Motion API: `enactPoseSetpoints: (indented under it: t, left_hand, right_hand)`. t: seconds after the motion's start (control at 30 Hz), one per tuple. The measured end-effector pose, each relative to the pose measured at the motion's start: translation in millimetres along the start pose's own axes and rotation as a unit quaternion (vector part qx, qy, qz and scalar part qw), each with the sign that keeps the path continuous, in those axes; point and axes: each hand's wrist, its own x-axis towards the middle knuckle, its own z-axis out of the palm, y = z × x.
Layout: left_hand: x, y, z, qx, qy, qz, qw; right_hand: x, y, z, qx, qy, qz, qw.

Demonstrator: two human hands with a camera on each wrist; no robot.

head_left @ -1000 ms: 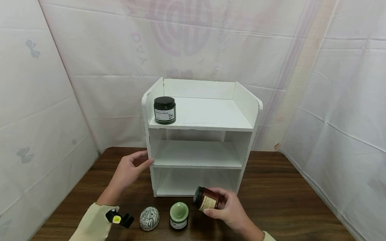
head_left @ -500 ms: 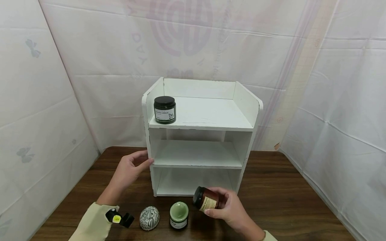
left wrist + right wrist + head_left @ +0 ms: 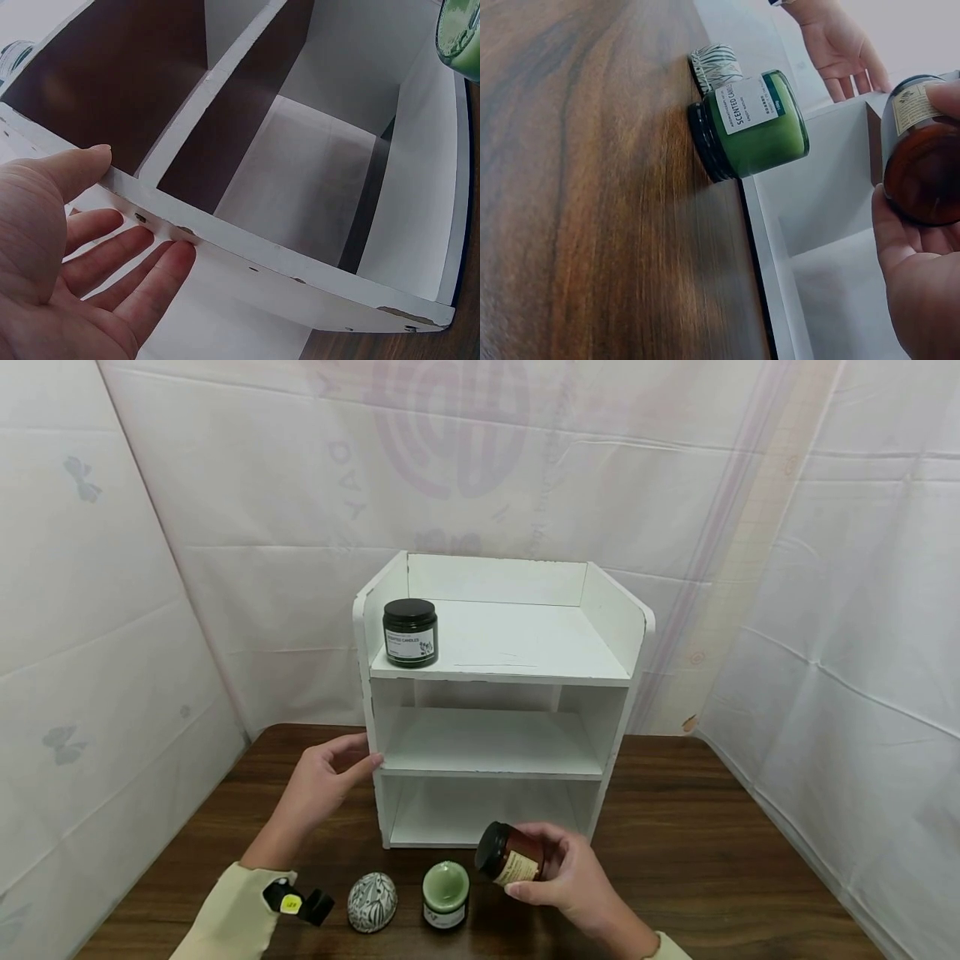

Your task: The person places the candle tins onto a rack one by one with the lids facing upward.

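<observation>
My left hand (image 3: 318, 785) rests against the left side panel of a white shelf unit (image 3: 487, 679). In the left wrist view, the thumb lies on the panel's front edge and the straight fingers touch its outer side. My right hand (image 3: 577, 889) grips an amber glass jar (image 3: 521, 860) with a black lid and cream label. The jar is tilted, lid to the left, in front of the lowest shelf; its base faces the right wrist camera. To its left, a green candle jar (image 3: 446, 889) stands upside down on its black lid, beside a rounded black-and-white patterned object (image 3: 372, 903).
A dark green scented candle jar (image 3: 410, 635) with a black lid stands upright at the left of the top shelf. Two more shelf levels lie below it. The unit stands on a dark wooden table (image 3: 675, 827), with white sheeting (image 3: 285, 510) hung behind and at both sides.
The amber jar in my right hand has shifted very slightly up and left. My left hand stays against the shelf unit, and the other objects have not moved.
</observation>
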Motion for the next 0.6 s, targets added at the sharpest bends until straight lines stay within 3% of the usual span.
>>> enactPoseSetpoints:
  t: [0.2,0.6]
  left_hand:
    - [0.0,0.1,0.5,-0.001,0.000,0.000,1.0000]
    - [0.0,-0.9,0.7,0.001,0.003,0.002,1.0000]
  right_hand:
    - [0.0,-0.1,0.7,0.003,0.014,0.001,0.9999]
    - [-0.3,0.6,1.6,0.018,-0.003,0.002,0.9998]
